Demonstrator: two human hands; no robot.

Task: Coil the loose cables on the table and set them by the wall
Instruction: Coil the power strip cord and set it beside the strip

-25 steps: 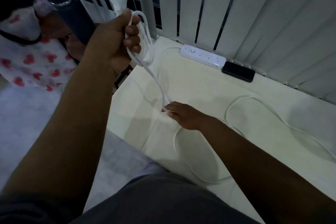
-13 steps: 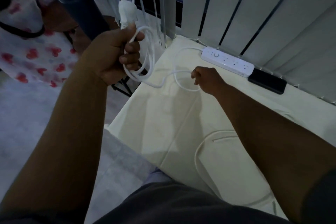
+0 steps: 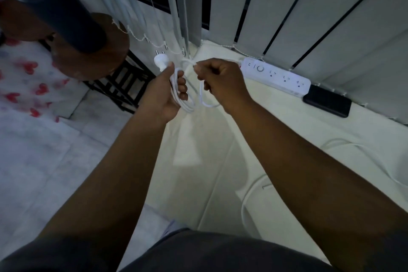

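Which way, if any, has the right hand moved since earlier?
Yes: right hand lifted the white cable off the cream table toward the long white power strip.

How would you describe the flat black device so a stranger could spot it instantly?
Start at the grey vertical blinds behind the cream table. Along their foot lies a long white power strip; the flat black rectangular device sits at its right end, the only black object there.
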